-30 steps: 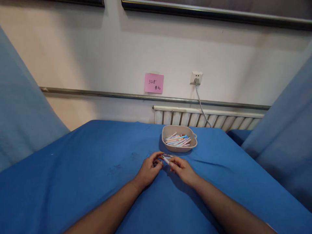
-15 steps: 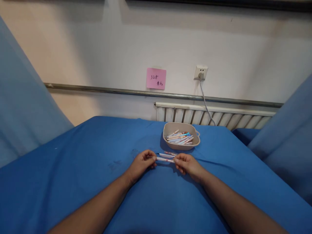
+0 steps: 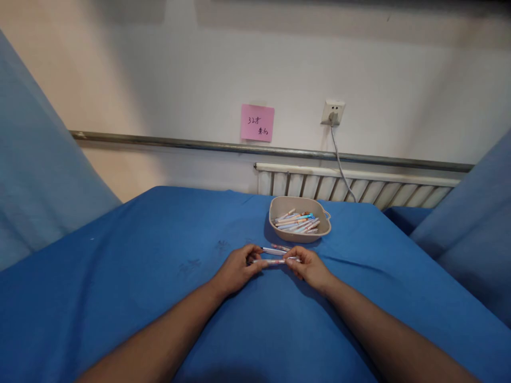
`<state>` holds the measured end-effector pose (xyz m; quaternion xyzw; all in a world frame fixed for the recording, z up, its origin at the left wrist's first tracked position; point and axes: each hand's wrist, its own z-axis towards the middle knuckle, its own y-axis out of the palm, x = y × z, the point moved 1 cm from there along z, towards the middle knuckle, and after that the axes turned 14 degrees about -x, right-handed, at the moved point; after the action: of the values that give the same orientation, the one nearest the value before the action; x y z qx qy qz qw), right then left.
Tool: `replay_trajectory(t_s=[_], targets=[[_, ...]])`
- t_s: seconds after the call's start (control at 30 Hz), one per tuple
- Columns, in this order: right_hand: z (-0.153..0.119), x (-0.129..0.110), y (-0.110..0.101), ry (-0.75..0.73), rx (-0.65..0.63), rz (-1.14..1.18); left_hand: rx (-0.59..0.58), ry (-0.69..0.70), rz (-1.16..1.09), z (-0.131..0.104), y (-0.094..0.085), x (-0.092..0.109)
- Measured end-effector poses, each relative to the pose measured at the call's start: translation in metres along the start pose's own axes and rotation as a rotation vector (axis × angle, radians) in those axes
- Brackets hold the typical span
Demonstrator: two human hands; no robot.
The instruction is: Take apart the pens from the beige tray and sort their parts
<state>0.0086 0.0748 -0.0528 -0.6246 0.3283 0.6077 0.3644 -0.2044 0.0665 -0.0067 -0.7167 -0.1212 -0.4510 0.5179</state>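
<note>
Head view, held pen: a slim, whitish pen (image 3: 274,261) with small reddish or pink markings lay nearly level between the two hands, low over the blue cloth (image 3: 159,239); its print was too small to read. The left hand (image 3: 235,270) gripped its left end between thumb and fingers, and the right hand (image 3: 308,267) pinched it toward its right end. Whether it touched the cloth could not be told.

Just beyond it lay a white pen (image 3: 274,251) with a dark tip, roughly parallel, and behind that a reddish patterned pen (image 3: 279,247), both partly hidden by the right hand.

Surroundings: farther back on the cloth stood a beige basket (image 3: 295,204) with a loop handle at its right side. It contained a loose heap of pens (image 3: 297,223), mostly pale, with orange and bright blue parts among them. On the wall above were a pink note (image 3: 257,123) with handwriting and a socket (image 3: 332,113) with a plugged-in cord (image 3: 340,165).
</note>
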Motion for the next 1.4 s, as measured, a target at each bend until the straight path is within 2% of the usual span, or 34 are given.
replay_trajectory(t_s=[0.07,0.17,0.23,0.33,0.43,0.5,0.63,0.77,0.9,1.07,1.23,1.4], targets=[[-0.0003,0.0003,-0.0004,-0.005,-0.005,-0.007,0.018,0.024,0.053,0.0002,-0.0003,-0.0001],[-0.0004,0.0006,-0.0012,-0.014,-0.007,-0.021,-0.035,-0.015,0.132,0.0000,-0.0009,0.0006],[-0.0001,0.0013,-0.0018,-0.014,-0.004,-0.028,-0.028,-0.007,0.144,-0.0007,-0.0018,0.0019],[0.0005,0.0024,-0.0025,-0.013,0.009,-0.024,0.014,0.087,0.155,-0.0015,-0.0029,0.0038],[0.0009,0.0024,-0.0026,-0.008,0.032,-0.007,-0.054,0.157,0.201,-0.0009,-0.0030,0.0047],[0.0009,0.0015,-0.0022,-0.005,0.045,0.006,-0.073,0.145,0.207,-0.0003,-0.0033,0.0045],[0.0005,-0.0007,-0.0011,-0.009,0.061,0.016,0.001,0.117,0.198,0.0001,-0.0041,0.0032],[0.0003,-0.0016,-0.0004,-0.013,0.076,0.025,-0.098,0.143,0.197,0.0000,-0.0037,0.0038],[0.0004,-0.0013,-0.0005,-0.011,0.084,0.028,-0.014,0.111,0.191,-0.0013,-0.0051,0.0048],[0.0004,-0.0009,-0.0007,0.003,0.107,0.040,-0.096,0.146,0.236,-0.0006,-0.0042,0.0047],[0.0000,-0.0008,0.0003,-0.011,0.114,0.052,-0.012,0.111,0.215,-0.0010,-0.0031,0.0004],[0.0002,0.0005,-0.0076,-0.018,0.173,-0.003,-0.072,0.154,0.272,0.0008,-0.0034,0.0014]])
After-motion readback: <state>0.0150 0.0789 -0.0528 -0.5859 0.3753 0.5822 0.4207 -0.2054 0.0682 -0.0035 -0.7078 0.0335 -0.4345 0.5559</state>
